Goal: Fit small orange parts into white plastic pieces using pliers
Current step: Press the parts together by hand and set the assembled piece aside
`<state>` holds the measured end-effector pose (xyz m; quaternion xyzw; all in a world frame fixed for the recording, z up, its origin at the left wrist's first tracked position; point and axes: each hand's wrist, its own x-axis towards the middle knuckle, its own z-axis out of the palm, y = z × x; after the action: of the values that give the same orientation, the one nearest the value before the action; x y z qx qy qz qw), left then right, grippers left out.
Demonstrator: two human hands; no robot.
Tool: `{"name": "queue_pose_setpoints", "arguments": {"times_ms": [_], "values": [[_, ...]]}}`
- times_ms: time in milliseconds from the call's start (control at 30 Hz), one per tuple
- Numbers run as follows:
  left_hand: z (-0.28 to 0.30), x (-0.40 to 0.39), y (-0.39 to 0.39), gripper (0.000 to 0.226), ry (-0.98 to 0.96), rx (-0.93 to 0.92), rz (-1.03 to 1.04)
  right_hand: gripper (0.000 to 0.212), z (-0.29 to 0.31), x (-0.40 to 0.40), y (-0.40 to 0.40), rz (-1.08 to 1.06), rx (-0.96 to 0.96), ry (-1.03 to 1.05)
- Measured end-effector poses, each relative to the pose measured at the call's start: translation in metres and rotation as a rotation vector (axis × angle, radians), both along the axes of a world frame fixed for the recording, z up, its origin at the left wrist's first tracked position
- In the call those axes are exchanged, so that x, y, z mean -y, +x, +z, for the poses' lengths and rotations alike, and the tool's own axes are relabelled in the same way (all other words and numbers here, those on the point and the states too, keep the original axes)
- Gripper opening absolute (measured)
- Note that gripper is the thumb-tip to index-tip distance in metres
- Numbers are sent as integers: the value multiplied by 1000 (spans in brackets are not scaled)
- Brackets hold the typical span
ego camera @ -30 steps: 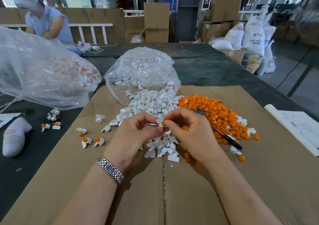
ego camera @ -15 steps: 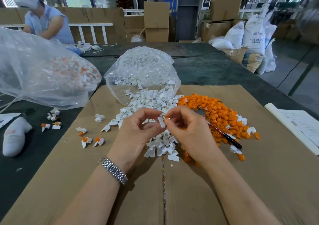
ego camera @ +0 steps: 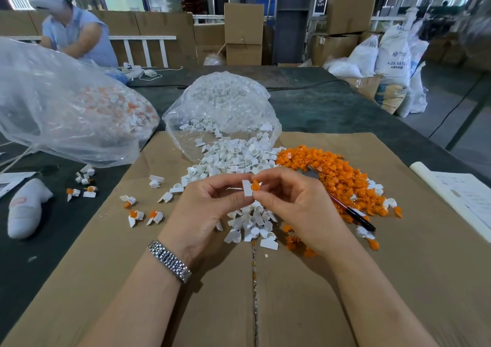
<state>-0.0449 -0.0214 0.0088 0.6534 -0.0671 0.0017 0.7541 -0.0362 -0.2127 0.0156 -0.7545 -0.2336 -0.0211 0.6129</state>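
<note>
Brown cardboard (ego camera: 318, 280); glossy orange part (ego camera: 255, 186) meets white piece (ego camera: 247, 188).

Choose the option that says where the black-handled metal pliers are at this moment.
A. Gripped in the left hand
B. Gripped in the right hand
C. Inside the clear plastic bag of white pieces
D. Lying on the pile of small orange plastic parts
D: the black-handled metal pliers lie on the pile of small orange plastic parts, right of the right hand, in neither hand.

Pliers (ego camera: 345, 208) partly under orange parts (ego camera: 337, 179)
</note>
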Motion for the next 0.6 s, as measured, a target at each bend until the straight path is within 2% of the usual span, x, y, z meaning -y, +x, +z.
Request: {"name": "queue_pose_setpoints", "arguments": {"times_ms": [133, 333, 467, 533, 600], "values": [[1, 0, -2, 37, -5, 16, -5, 29, 2, 3, 0, 56, -26, 12], [2, 1, -3, 28, 47, 48, 28, 22, 0, 4, 2, 39, -52, 49], [1, 2, -3, 26, 52, 13, 26, 21, -3, 3, 4, -4, -27, 1], [-1, 4, -1, 19, -18, -46, 9, 21, -5, 2, 5, -39, 2, -39], [-1, 4, 1, 11, -173, -137, -9, 21, -7, 2, 6, -69, 28, -67]]}}
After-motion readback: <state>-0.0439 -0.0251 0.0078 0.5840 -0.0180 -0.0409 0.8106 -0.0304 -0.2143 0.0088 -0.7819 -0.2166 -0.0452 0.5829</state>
